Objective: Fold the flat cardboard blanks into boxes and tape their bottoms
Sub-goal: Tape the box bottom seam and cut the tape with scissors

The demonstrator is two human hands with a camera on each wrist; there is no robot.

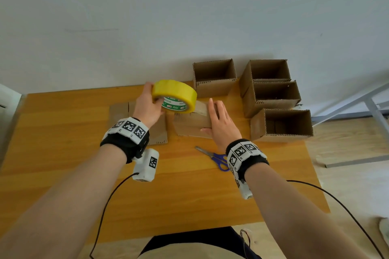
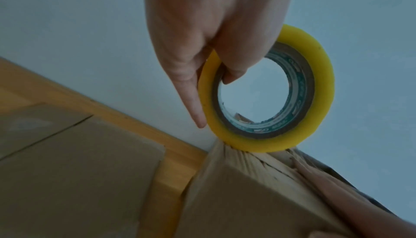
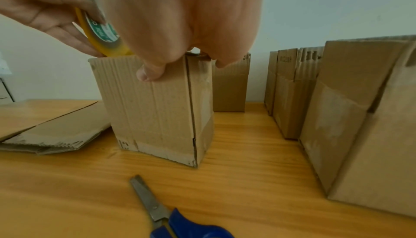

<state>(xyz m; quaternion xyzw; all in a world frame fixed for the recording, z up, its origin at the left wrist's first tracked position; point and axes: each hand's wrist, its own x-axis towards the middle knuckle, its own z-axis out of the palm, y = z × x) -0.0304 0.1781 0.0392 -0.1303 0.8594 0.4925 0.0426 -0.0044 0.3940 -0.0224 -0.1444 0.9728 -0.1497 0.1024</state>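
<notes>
My left hand (image 1: 147, 107) grips a yellow tape roll (image 1: 174, 95), thumb through its core and fingers along the outside. The roll's lower edge touches the top far-left edge of an upright cardboard box (image 1: 193, 123). My right hand (image 1: 219, 119) lies flat on that box's folded top with fingers straight. In the right wrist view the right hand's thumb (image 3: 148, 72) presses the box's near face (image 3: 157, 108), and the tape roll (image 3: 96, 30) sits at the upper left. The left wrist view shows the roll (image 2: 321, 74) against the box's corner (image 2: 236, 197).
Flat cardboard blanks (image 1: 157, 132) lie left of the box. Blue-handled scissors (image 1: 216, 156) lie just in front of it on the wooden table (image 1: 63, 132). Several open-topped boxes (image 1: 284, 123) stand at the back right, one (image 1: 214, 77) by the wall.
</notes>
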